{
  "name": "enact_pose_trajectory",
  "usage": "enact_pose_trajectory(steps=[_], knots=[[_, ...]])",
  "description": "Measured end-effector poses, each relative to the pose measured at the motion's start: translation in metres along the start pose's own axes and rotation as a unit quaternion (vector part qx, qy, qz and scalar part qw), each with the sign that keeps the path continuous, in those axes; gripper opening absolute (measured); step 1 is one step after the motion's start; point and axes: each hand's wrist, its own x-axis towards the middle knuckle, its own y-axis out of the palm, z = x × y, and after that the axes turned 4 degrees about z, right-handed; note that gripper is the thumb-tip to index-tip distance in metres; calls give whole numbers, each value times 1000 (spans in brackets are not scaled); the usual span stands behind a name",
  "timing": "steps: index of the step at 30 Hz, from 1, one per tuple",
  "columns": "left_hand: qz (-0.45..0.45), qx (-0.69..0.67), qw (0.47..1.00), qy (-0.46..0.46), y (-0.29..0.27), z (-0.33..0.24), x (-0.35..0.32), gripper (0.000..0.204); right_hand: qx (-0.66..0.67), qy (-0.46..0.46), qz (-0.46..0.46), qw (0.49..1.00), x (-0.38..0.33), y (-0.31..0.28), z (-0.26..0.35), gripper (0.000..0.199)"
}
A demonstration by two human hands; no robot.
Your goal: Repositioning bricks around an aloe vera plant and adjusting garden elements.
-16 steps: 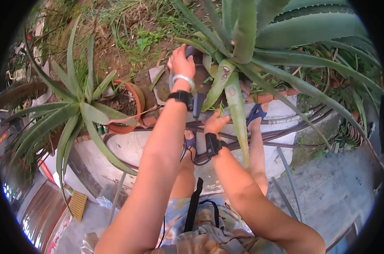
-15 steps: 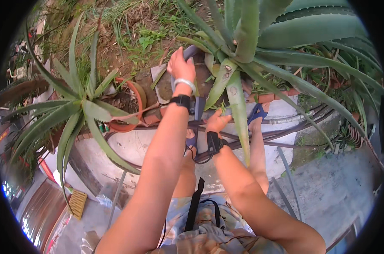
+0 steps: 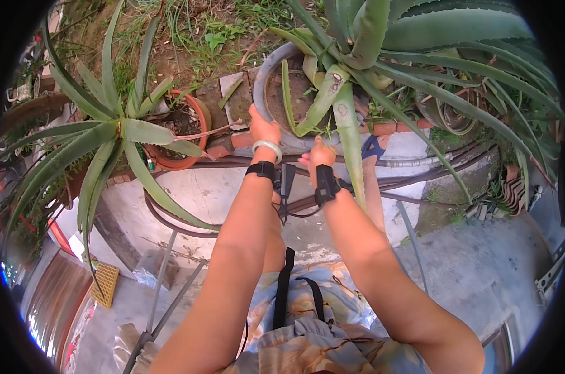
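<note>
Two bare hands work at a grey pot (image 3: 261, 86), which stands at upper centre, on the bed's edge, with a large aloe (image 3: 365, 43) leaning over its right side; the left hand (image 3: 265, 129) touches the lower left of the rim, its fingers bent toward the pot, though I cannot tell how firmly they grasp; the right hand (image 3: 320, 154) is at the near side, just beside the left, its fingers partly curled under the leaves, and whether they grasp the rim or are free I cannot tell.

A pale bracelet (image 3: 269, 148) circles the left wrist; black bands sit on both wrists; one long leaf hangs just right of the right hand, and a curved leaf (image 3: 287, 96) lies inside the rim.

To the left a small aloe (image 3: 118, 128) spreads its leaves beside an orange pot (image 3: 206, 121); a brick (image 3: 241, 139) lies between that pot and the left hand; dark hoses (image 3: 232, 164) run below, over pale concrete; a blue sandal (image 3: 375, 147) shows right of the hanging leaf; a yellow grid (image 3: 105, 287) is at lower left, well apart from the hands.
</note>
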Motion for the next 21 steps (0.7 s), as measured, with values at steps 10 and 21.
enact_pose_trajectory(steps=[10,21], knots=[[31,24,996,-75,-15,-14,-2,66,-259,-429,-42,865,11,-111,77,12],[21,55,997,-56,-20,14,4,67,-202,-175,164,950,93,-64,124,36]])
